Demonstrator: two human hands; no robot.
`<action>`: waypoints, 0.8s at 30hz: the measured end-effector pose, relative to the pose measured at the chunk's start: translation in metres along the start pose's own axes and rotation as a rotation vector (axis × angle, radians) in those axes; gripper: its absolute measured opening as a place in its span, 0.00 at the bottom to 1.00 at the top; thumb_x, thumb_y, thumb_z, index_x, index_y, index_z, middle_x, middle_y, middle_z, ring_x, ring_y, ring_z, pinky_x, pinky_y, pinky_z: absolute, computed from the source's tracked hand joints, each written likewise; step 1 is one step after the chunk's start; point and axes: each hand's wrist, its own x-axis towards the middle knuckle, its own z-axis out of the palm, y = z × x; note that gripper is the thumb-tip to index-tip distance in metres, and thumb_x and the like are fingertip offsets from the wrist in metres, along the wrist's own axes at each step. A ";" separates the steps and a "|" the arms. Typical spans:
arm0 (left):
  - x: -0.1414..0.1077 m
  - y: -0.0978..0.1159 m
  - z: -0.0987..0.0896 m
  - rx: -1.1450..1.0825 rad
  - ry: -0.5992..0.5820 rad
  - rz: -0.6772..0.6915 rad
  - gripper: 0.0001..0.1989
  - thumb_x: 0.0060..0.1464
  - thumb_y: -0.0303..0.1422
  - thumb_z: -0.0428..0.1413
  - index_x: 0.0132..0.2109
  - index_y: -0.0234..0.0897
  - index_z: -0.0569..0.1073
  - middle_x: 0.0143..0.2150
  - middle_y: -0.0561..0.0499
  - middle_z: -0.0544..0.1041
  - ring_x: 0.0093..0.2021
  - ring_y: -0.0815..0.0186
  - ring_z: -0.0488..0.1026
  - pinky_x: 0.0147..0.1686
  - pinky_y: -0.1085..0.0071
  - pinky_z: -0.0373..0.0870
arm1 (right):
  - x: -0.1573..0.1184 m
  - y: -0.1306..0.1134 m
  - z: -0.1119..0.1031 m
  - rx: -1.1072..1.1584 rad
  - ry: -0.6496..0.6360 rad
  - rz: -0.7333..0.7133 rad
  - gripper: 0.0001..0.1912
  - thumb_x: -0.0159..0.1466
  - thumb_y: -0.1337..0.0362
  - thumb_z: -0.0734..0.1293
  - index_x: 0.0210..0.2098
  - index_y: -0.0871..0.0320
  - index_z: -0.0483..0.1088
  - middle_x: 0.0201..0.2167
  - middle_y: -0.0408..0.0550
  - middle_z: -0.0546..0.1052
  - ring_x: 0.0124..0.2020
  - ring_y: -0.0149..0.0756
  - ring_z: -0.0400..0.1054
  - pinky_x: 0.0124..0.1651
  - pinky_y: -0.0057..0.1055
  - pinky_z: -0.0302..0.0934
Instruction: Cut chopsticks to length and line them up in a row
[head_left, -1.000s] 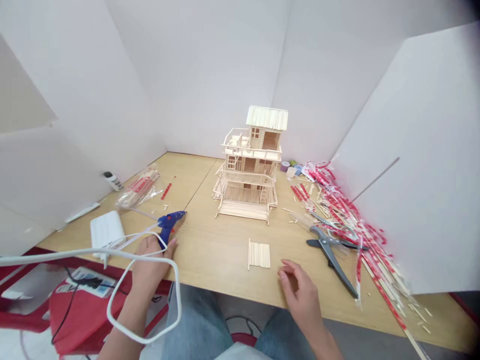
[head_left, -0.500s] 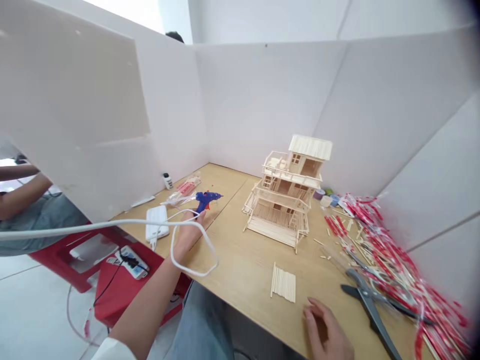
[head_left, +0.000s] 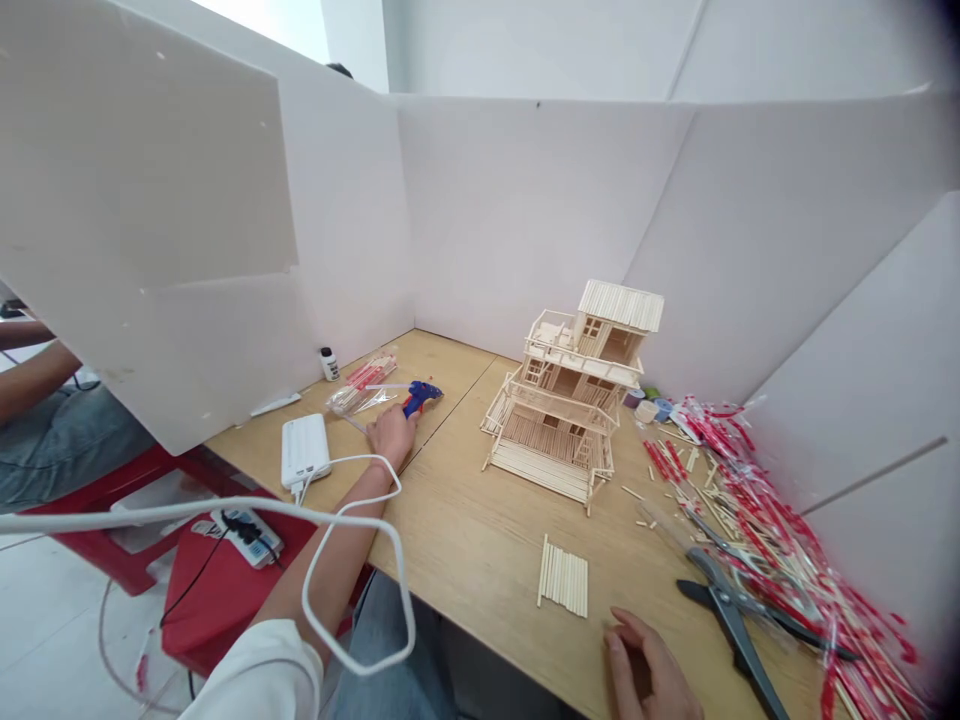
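A blue hot glue gun [head_left: 423,396] lies low over the table's left side, its nozzle pointing away to the right. My left hand [head_left: 393,436] is closed about its handle, with the arm stretched forward. Close to the front edge, my right hand [head_left: 651,672] rests on the table, fingers loosely curled with a gap between thumb and forefinger and nothing seen in it. Just beyond it lies a small flat panel of wooden sticks [head_left: 564,577], one longer stick along its left side. Behind that stands a model house [head_left: 570,390] of thin sticks, with railings and a slatted roof.
On the right lie large shears [head_left: 731,610], loose stick offcuts and red-and-white wrappers [head_left: 780,520]. A white power bank [head_left: 305,448], a small bottle [head_left: 328,364] and a stick packet [head_left: 367,378] are at left. A white cable [head_left: 401,590] loops over my forearm. White partitions surround the table.
My left hand has reached farther forward with the glue gun, which is now lower and tilted. The cable loop has swung toward me. My right hand stays in about the same place.
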 end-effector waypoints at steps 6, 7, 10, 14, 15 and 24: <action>-0.007 0.002 -0.009 0.113 -0.005 0.025 0.27 0.60 0.44 0.55 0.58 0.28 0.69 0.56 0.28 0.75 0.60 0.41 0.69 0.56 0.48 0.64 | 0.001 0.000 -0.002 0.005 -0.023 -0.037 0.25 0.69 0.42 0.59 0.46 0.55 0.75 0.39 0.52 0.81 0.41 0.46 0.77 0.44 0.38 0.67; -0.010 0.003 -0.010 0.129 0.000 0.032 0.28 0.59 0.44 0.56 0.59 0.27 0.68 0.57 0.28 0.74 0.60 0.41 0.68 0.57 0.48 0.63 | 0.001 0.000 -0.002 0.009 -0.025 -0.049 0.25 0.69 0.42 0.59 0.46 0.56 0.75 0.39 0.52 0.81 0.41 0.45 0.77 0.45 0.38 0.68; -0.021 0.008 -0.015 0.165 0.027 0.057 0.34 0.58 0.44 0.58 0.63 0.26 0.63 0.61 0.26 0.70 0.63 0.40 0.66 0.59 0.48 0.62 | 0.002 0.002 -0.002 0.003 -0.015 -0.082 0.25 0.69 0.43 0.59 0.46 0.56 0.75 0.39 0.53 0.82 0.41 0.45 0.77 0.46 0.39 0.68; -0.036 0.014 -0.021 0.193 0.068 0.083 0.40 0.57 0.42 0.58 0.68 0.22 0.57 0.66 0.23 0.63 0.66 0.40 0.61 0.63 0.44 0.57 | 0.006 0.010 -0.005 -0.039 -0.049 -0.197 0.22 0.70 0.46 0.61 0.46 0.57 0.75 0.39 0.53 0.82 0.39 0.44 0.78 0.43 0.37 0.71; -0.040 0.014 -0.023 0.196 0.073 0.090 0.41 0.57 0.42 0.58 0.68 0.21 0.56 0.67 0.22 0.62 0.67 0.39 0.60 0.63 0.43 0.56 | 0.006 0.012 -0.006 -0.052 -0.067 -0.233 0.21 0.69 0.47 0.62 0.47 0.57 0.75 0.38 0.52 0.82 0.38 0.43 0.79 0.42 0.36 0.71; -0.139 0.053 -0.016 -0.120 0.317 0.628 0.44 0.59 0.43 0.57 0.72 0.26 0.46 0.74 0.24 0.49 0.73 0.40 0.51 0.64 0.47 0.60 | 0.036 -0.011 -0.015 -0.100 -0.110 -0.355 0.20 0.69 0.52 0.64 0.55 0.55 0.68 0.46 0.54 0.80 0.46 0.47 0.76 0.47 0.43 0.71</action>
